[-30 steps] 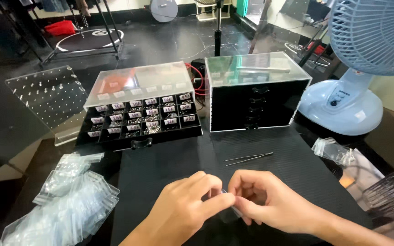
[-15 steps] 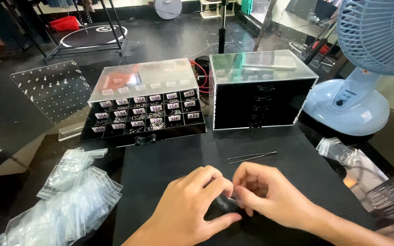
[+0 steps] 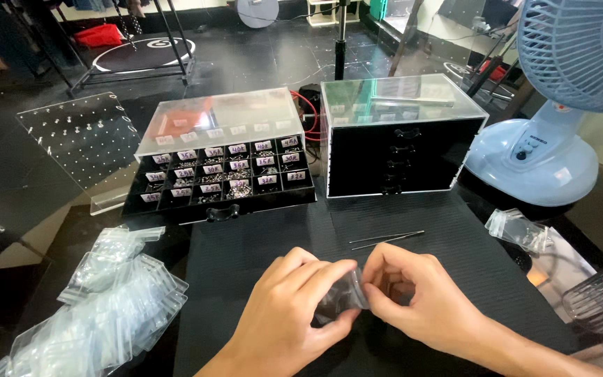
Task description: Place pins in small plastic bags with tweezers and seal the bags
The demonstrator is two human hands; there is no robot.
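Both hands are meeting low in the middle of the view, pinching a small clear plastic bag (image 3: pixel 343 299) between them. The left hand (image 3: pixel 284 318) is closing its grip on the bag's left side with thumb and fingers, and the right hand (image 3: pixel 420 304) is gripping the right edge the same way. The bag is looking see-through and slightly crumpled, held just above a black ribbed mat (image 3: pixel 259 237) lying on the table (image 3: pixel 71 223).

Just beyond the right hand a pair of thin tweezers (image 3: pixel 385 239) is lying on the mat, with bare mat stretching between the hands and the boxes behind. A tray of small compartments (image 3: pixel 221 183) with a clear lid is sitting at the mat's far edge, a black drawer box (image 3: pixel 399 150) beside it to the right. A heap of clear bags (image 3: pixel 106 307) is spreading off the mat's left edge, and a blue fan (image 3: pixel 546 139) is standing at the far right
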